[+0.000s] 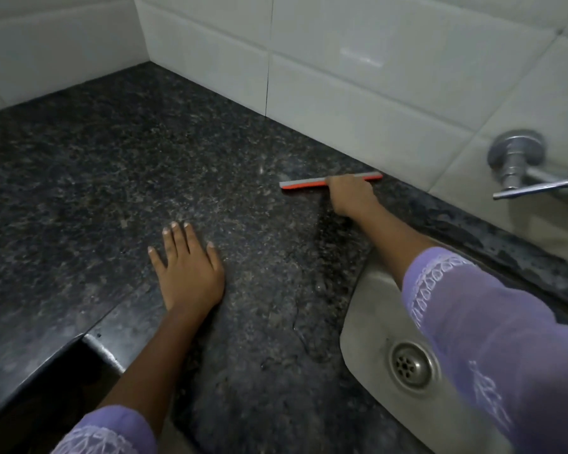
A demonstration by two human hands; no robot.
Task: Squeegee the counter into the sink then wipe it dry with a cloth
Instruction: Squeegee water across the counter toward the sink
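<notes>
My right hand (351,196) grips a squeegee (304,184) with an orange and grey blade, pressed on the dark speckled granite counter (112,165) close to the tiled back wall. My left hand (189,267) lies flat on the counter with its fingers spread, holding nothing. A steel sink (368,309) with a round drain (409,365) sits at the lower right, partly hidden under my right forearm and purple sleeve. Thin wet streaks run on the counter between the squeegee and the sink rim. No cloth is in view.
A chrome tap (522,168) sticks out of the white tiled wall (374,77) above the sink at the right. The counter meets tiled walls in a corner at the back left. Its front edge drops off at the lower left.
</notes>
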